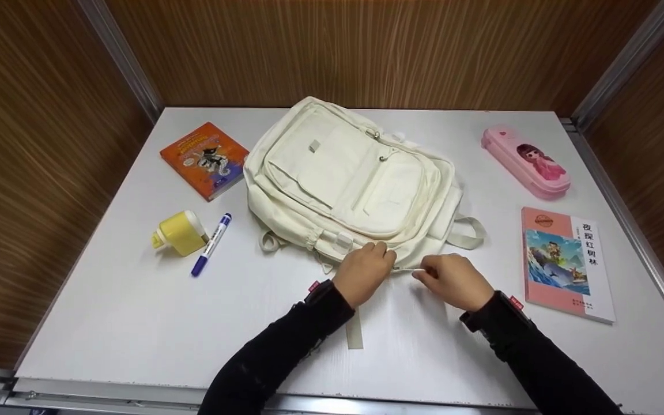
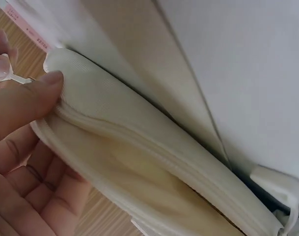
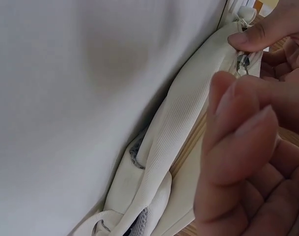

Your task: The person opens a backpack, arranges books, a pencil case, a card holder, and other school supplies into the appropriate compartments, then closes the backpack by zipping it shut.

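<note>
A cream backpack point(image 1: 314, 164) lies on its back on the white table, tilted across it. My left hand point(image 1: 365, 274) pinches the fabric at the bag's near edge beside a zipper, thumb on one side and fingers on the other. In the left wrist view, that zipper's opening point(image 2: 139, 164) gapes along the side, showing a pale lining. Just to the right, my right hand point(image 1: 456, 279) pinches a white zipper pull point(image 2: 19, 78). Its metal slider point(image 3: 243, 61) sits close to my left thumb in the right wrist view.
Left of the bag are an orange book point(image 1: 205, 158), a yellow bottle-like container point(image 1: 181, 233) and a blue-capped marker point(image 1: 211, 245). On the right lie a pink pencil case point(image 1: 525, 161) and a pink-and-white book point(image 1: 565, 265). Wood-grain panels point(image 1: 378, 52) enclose the table.
</note>
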The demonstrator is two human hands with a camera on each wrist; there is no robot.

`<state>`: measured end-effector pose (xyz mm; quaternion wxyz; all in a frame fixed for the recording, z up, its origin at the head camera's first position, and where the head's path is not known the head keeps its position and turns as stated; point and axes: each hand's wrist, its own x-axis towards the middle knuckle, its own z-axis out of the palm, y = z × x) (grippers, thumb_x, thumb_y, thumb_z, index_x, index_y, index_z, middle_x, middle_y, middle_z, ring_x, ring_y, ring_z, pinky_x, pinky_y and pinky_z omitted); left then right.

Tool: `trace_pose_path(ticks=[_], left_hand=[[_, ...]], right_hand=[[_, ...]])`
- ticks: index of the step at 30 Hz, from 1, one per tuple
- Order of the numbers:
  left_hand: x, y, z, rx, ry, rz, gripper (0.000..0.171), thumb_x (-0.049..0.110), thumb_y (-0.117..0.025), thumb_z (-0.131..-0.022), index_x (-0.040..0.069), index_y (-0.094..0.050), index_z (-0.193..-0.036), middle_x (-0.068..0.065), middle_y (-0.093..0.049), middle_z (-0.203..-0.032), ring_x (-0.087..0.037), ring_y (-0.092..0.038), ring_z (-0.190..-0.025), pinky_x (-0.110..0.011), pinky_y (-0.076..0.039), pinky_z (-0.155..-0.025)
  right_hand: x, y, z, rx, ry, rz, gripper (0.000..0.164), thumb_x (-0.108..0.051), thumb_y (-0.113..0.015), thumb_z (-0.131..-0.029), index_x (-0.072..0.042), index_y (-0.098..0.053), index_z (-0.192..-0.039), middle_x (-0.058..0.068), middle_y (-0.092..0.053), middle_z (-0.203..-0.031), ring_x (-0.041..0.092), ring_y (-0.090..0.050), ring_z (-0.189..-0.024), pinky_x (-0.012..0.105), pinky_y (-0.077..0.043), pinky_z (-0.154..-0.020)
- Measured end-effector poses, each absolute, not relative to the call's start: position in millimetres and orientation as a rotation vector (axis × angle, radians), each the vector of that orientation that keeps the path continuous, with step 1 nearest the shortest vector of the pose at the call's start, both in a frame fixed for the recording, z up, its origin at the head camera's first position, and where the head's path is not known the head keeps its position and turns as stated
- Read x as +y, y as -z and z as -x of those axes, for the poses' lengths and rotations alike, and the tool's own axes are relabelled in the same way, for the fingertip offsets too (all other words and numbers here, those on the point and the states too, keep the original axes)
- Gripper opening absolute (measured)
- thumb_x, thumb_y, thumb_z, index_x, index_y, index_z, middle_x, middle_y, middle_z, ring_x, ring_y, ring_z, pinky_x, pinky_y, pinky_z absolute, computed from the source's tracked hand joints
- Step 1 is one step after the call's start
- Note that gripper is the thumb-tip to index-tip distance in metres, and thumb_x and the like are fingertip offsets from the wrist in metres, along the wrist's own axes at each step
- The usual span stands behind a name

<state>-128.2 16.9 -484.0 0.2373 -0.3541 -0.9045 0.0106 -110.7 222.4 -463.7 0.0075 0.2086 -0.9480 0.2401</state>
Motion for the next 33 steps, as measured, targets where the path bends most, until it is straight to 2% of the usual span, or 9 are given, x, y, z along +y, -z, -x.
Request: trace_pose_path(ticks=[15,23,29,33], left_hand=[[5.7,479.3,126.7,-2.494,0.101,1.041,0.007,0.02,-0.065,-0.086,0.02,-0.067,-0.092,0.003,-0.063,-0.089,-0.014,-0.063,-0.076,-0.026,-0.051,-0.052],[0.1,475.9,126.7,-2.505,0.178,1.103,0.008,0.022,-0.062,-0.087,0.021,-0.067,-0.094,0.004,-0.062,-0.093,-0.015,-0.064,-0.08,-0.027,-0.052,-0.056],[-4.4,476.5,127.5,-2.492,0.194,1.153,0.003,0.018,-0.064,-0.086,0.02,-0.065,-0.088,0.005,-0.062,-0.09,-0.014,-0.064,-0.079,-0.026,-0.051,-0.057],[-9.1,477.6,127.9,-2.488,0.207,1.195,0.008,0.012,-0.065,-0.086,0.02,-0.063,-0.085,0.006,-0.061,-0.085,-0.013,-0.061,-0.076,-0.025,-0.05,-0.057]], right_hand=[[232.9,460.5,116.9,-2.947,-0.727,-0.651,0.023,-0.015,-0.071,-0.087,-0.015,-0.059,-0.067,-0.01,-0.042,-0.055,0.005,-0.039,-0.054,0.023,-0.031,-0.054],[237.3,459.7,122.8,-2.971,-0.746,-0.591,0.022,-0.016,-0.071,-0.088,-0.013,-0.06,-0.069,-0.007,-0.045,-0.056,0.007,-0.04,-0.053,0.023,-0.032,-0.053],[243.2,460.3,129.5,-2.979,-0.736,-0.571,0.023,-0.016,-0.07,-0.089,-0.012,-0.059,-0.069,-0.007,-0.041,-0.056,0.008,-0.039,-0.053,0.024,-0.031,-0.054],[249.5,458.7,130.5,-2.972,-0.734,-0.544,0.025,-0.017,-0.069,-0.09,-0.014,-0.058,-0.068,-0.006,-0.042,-0.056,0.009,-0.039,-0.055,0.025,-0.029,-0.055]])
